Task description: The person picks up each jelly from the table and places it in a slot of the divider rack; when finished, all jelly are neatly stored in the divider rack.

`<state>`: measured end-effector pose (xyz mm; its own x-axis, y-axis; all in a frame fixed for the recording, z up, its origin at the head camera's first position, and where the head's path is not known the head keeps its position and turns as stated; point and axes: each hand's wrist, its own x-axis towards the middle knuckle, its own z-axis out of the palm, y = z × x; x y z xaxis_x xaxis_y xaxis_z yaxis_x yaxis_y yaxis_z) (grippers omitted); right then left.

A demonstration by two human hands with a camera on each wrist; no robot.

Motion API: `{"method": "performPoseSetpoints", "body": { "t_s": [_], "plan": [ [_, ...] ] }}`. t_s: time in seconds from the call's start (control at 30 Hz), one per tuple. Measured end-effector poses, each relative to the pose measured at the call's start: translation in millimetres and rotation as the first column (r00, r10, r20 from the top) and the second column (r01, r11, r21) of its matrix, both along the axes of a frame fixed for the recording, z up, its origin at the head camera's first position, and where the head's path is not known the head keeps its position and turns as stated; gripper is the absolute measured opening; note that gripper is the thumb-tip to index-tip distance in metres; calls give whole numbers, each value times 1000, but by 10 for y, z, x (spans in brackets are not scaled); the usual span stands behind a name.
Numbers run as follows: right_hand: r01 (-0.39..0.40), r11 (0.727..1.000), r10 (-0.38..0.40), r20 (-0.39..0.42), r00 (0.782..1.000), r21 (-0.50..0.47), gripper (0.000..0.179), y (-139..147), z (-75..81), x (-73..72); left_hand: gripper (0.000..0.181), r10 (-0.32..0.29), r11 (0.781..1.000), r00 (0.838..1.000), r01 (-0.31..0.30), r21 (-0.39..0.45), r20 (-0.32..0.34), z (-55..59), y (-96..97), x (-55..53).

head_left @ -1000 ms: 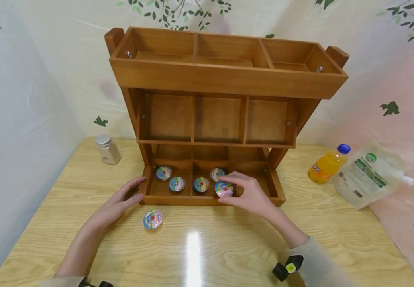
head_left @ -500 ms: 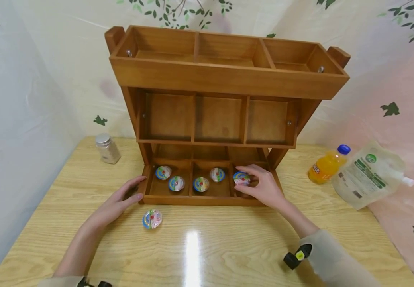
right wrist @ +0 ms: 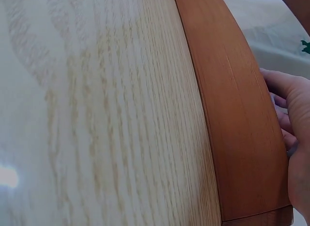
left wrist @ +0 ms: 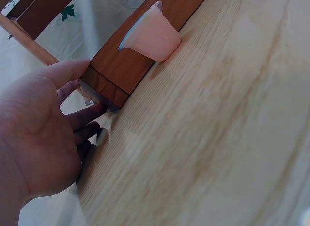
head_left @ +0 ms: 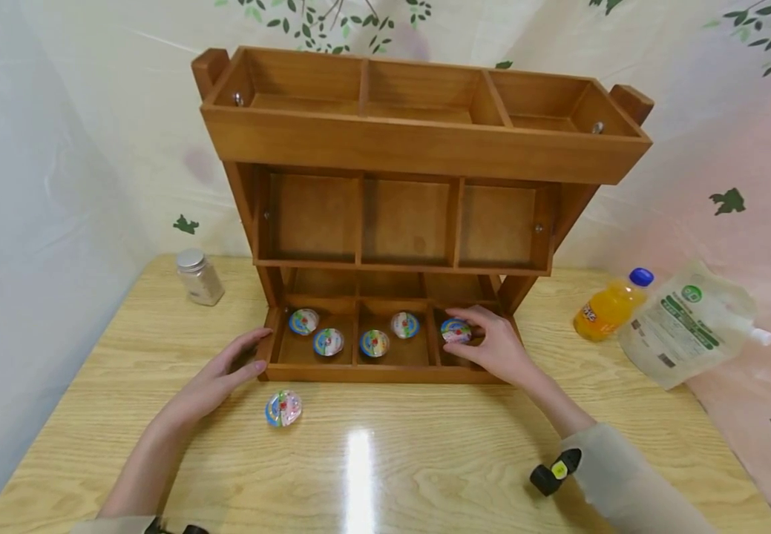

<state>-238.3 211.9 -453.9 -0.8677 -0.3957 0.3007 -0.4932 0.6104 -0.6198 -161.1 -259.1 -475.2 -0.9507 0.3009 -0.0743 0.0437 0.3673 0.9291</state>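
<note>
In the head view my right hand (head_left: 495, 348) pinches a small jelly cup (head_left: 455, 331) with a printed lid, inside the bottom right compartment of a wooden rack (head_left: 385, 374). The rack's front board hides this cup in the right wrist view. My left hand (head_left: 225, 374) touches the rack's lower left end with thumb and fingertips, its fingers loosely bent in the left wrist view. Two jelly cups (head_left: 328, 342) lie in the bottom left compartment and two jelly cups (head_left: 375, 343) in the middle one. Another pink jelly cup (left wrist: 154, 34) lies tipped on the table before the rack.
The rack has two upper tiers (head_left: 425, 148) of three compartments each, above the bottom tier. A lidded jar (head_left: 201, 278) stands at the left on the wooden table (head_left: 425, 460). An orange drink bottle (head_left: 612, 305) and a spouted pouch (head_left: 689, 322) lie at the right.
My right hand has carried its jelly cup rightward from the middle compartment into the right one, and the lid now faces up more. My left hand has stayed at the rack's end.
</note>
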Motion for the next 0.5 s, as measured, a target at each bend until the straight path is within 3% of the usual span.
{"method": "performPoseSetpoints", "body": {
  "t_s": [0.5],
  "plan": [
    [-33,991,24,69,997,128,48,-29,-16,8,61,6,1000,1000,-6,-4,14,3,3,2]
  ]
}}
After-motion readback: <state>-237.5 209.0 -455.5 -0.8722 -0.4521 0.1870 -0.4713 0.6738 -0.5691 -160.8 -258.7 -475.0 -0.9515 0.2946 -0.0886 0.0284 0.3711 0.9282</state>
